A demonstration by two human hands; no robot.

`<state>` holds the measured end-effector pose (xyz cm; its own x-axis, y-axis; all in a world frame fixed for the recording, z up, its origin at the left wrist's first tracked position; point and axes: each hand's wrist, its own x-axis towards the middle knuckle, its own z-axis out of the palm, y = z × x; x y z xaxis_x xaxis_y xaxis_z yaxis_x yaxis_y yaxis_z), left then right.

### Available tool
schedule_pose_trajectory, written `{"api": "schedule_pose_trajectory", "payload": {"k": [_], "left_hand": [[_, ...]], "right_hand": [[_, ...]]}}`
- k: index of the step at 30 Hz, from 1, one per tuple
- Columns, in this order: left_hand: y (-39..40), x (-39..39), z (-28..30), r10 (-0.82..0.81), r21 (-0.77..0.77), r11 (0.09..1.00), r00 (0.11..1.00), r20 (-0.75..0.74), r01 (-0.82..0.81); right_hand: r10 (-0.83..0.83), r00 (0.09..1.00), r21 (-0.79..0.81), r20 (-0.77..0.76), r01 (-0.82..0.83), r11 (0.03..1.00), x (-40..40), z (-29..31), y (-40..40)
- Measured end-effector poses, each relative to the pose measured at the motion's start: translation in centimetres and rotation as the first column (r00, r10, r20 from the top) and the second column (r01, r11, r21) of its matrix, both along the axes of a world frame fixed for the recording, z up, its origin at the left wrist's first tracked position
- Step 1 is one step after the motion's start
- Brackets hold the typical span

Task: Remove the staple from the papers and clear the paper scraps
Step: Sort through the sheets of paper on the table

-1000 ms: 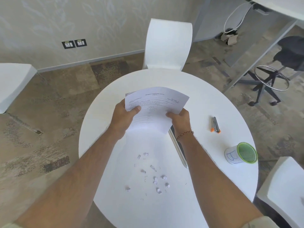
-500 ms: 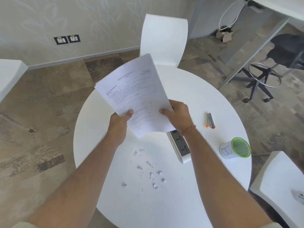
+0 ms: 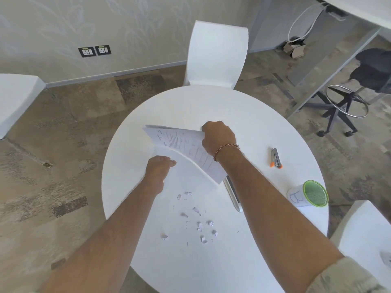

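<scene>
Right hand [image 3: 219, 138] clamped on the far edge of the papers [image 3: 184, 148], left hand [image 3: 159, 171] closed under the near corner. Light, floppy, easily creased; best pinched at the edges. White printed sheets, bowed above mid-table [image 3: 264, 123]; paper scraps [image 3: 198, 226] scattered nearer the front edge.

You have a round white table [image 3: 264, 123] before you, a white chair [image 3: 218, 53] at its far side. On its right lies an orange-tipped tool [image 3: 275, 157]; nearer, a green mesh cup [image 3: 311, 196] lies tipped. A black stool [image 3: 347, 102] stands far right.
</scene>
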<state>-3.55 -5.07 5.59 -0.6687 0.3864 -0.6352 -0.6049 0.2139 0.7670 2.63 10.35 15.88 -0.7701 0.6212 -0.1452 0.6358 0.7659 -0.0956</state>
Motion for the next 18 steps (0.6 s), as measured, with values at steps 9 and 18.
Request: {"api": "schedule_pose_trajectory", "payload": {"k": [9,18], "left_hand": [[-0.5,-0.8,-0.4,0.001,-0.066,0.998,1.000,-0.023,-0.003],[0.1,-1.3,-1.0,-0.026,-0.052,0.998,0.999,-0.029,0.025]], "right_hand": [[-0.005,1.000,-0.033,0.020,0.006,0.999,-0.4,-2.1,-0.3],[0.021,0.999,-0.026,0.025,-0.020,0.999,-0.5,-1.8,-0.1]]}}
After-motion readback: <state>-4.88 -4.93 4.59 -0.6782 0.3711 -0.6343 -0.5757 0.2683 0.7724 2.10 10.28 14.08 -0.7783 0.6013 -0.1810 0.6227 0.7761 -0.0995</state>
